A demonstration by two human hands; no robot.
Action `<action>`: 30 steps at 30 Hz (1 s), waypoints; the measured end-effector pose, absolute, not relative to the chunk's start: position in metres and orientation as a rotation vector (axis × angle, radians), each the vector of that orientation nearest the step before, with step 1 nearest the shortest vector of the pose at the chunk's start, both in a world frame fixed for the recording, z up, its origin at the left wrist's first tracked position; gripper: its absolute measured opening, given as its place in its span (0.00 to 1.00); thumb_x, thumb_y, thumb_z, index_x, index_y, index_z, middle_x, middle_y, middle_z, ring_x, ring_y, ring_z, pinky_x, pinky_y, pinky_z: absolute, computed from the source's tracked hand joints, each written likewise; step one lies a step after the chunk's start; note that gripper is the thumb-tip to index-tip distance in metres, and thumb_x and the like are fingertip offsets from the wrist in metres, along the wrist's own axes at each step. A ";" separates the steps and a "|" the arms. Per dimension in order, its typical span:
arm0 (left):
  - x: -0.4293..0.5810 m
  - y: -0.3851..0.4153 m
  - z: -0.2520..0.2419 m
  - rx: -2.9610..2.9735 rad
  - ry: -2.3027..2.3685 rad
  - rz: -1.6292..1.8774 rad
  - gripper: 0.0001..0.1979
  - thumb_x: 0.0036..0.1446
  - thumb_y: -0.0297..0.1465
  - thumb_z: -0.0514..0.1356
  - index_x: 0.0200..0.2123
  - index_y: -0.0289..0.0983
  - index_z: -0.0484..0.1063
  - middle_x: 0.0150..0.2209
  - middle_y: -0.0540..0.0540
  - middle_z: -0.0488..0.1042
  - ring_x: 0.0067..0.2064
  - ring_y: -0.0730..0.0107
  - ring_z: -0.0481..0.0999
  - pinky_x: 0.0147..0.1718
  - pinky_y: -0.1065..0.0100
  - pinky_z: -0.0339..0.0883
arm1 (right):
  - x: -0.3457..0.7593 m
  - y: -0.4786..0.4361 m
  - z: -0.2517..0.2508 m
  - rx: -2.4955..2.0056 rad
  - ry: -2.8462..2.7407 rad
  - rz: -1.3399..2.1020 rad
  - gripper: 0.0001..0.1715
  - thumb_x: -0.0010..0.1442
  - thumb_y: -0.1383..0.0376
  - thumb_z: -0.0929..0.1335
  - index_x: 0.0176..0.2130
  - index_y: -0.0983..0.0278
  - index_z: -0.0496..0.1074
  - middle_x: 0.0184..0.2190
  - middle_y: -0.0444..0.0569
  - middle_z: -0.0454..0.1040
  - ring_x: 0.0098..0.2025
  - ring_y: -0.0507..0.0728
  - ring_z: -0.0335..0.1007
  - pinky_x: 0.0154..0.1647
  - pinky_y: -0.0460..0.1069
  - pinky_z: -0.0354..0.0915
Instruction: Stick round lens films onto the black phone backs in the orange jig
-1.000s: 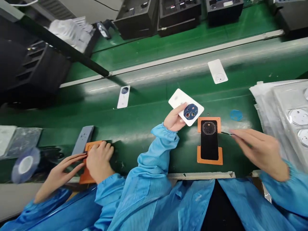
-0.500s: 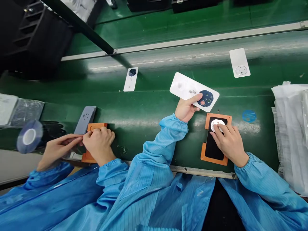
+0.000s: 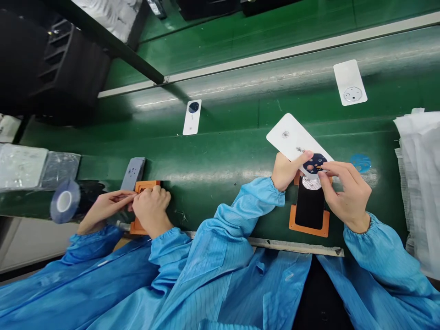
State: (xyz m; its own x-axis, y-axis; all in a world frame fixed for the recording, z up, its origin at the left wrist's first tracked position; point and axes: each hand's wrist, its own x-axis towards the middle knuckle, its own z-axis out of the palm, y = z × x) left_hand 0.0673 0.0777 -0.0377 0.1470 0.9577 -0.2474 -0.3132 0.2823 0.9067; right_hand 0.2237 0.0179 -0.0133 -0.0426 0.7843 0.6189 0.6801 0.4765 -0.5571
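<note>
Left hand (image 3: 283, 173): closed around the near edge of a white card (image 3: 296, 137), thumb on top beside the card's dark blue disc (image 3: 310, 160).
Right hand (image 3: 350, 197): thumb and forefinger brought close together at the disc's right edge, touching there; whether they pinch anything cannot be told.
White card: tilted in the left hand, its disc end between the two hands, above the top of the orange holder (image 3: 293, 219).
Black panel (image 3: 309, 208): lying in the orange holder, below the card and left of the right hand.
Silvery round piece (image 3: 311, 184): on the panel's upper end, partly covered by the card.
Blue round film (image 3: 360, 162): on the green bench (image 3: 220, 160), just beyond the right hand.
</note>
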 end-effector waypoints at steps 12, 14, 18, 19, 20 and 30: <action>0.069 0.043 -0.029 1.402 0.999 0.937 0.33 0.66 0.57 0.55 0.51 0.34 0.80 0.50 0.39 0.83 0.55 0.53 0.81 0.59 0.57 0.74 | 0.231 0.023 -0.023 -1.326 -1.649 0.059 0.04 0.65 0.70 0.72 0.40 0.61 0.76 0.42 0.52 0.82 0.47 0.60 0.82 0.49 0.55 0.78; 0.069 0.043 -0.032 1.456 1.022 0.933 0.33 0.66 0.57 0.54 0.48 0.33 0.80 0.47 0.38 0.83 0.53 0.53 0.81 0.57 0.57 0.75 | 0.231 0.023 -0.024 -1.337 -1.668 0.032 0.04 0.65 0.70 0.72 0.40 0.61 0.76 0.43 0.53 0.82 0.47 0.60 0.82 0.49 0.55 0.78; 0.069 0.043 -0.034 1.531 1.034 0.944 0.32 0.67 0.57 0.53 0.44 0.34 0.81 0.41 0.40 0.83 0.51 0.55 0.82 0.57 0.57 0.73 | 0.232 0.023 -0.024 -1.345 -1.665 0.059 0.03 0.65 0.69 0.71 0.40 0.61 0.76 0.43 0.53 0.82 0.47 0.60 0.82 0.49 0.55 0.79; 0.069 0.042 -0.034 1.542 1.035 0.944 0.32 0.68 0.57 0.53 0.44 0.34 0.81 0.40 0.40 0.83 0.51 0.55 0.81 0.58 0.58 0.73 | 0.232 0.023 -0.023 -1.348 -1.659 0.073 0.03 0.66 0.69 0.71 0.39 0.60 0.76 0.43 0.52 0.82 0.47 0.59 0.82 0.49 0.55 0.79; 0.069 0.042 -0.034 1.550 1.038 0.941 0.32 0.68 0.57 0.52 0.45 0.35 0.81 0.40 0.41 0.82 0.51 0.56 0.81 0.58 0.58 0.73 | 0.233 0.023 -0.023 -1.352 -1.654 0.081 0.03 0.66 0.69 0.71 0.39 0.60 0.76 0.43 0.52 0.82 0.47 0.59 0.82 0.49 0.55 0.79; 0.068 0.040 -0.039 1.625 1.014 0.916 0.31 0.69 0.56 0.51 0.48 0.36 0.80 0.40 0.41 0.82 0.51 0.56 0.81 0.58 0.58 0.73 | 0.233 0.023 -0.022 -1.309 -1.632 0.078 0.06 0.64 0.72 0.70 0.39 0.61 0.76 0.42 0.52 0.82 0.48 0.60 0.82 0.50 0.55 0.78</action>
